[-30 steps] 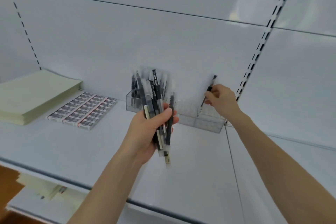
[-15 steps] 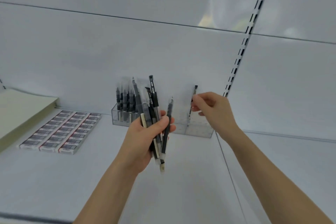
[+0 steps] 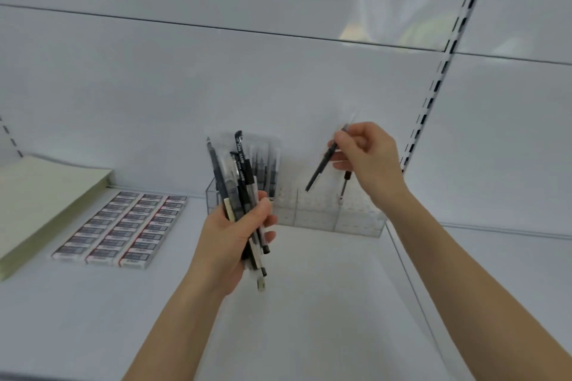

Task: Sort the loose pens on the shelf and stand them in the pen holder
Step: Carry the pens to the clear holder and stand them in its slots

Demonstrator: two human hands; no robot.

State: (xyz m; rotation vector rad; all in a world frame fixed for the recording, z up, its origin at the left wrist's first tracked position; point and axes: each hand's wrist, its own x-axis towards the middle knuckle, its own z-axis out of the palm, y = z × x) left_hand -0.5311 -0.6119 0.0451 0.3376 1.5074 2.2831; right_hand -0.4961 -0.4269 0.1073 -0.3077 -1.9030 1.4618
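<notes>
Fingers (image 3: 268,220) of our left hand (image 3: 230,244) curl round a bundle of pens (image 3: 240,182); our right hand (image 3: 366,161) pinches one dark pen (image 3: 320,168), tilted, above the pen holder (image 3: 325,216) at the back edge of the shelf (image 3: 309,303).

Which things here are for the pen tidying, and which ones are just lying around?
For the job: bundle of pens in the left hand; single pen pinched by the right hand; clear pen holder; pens standing in it.
Just lying about: rows of small packets; pale green paper stack.
</notes>
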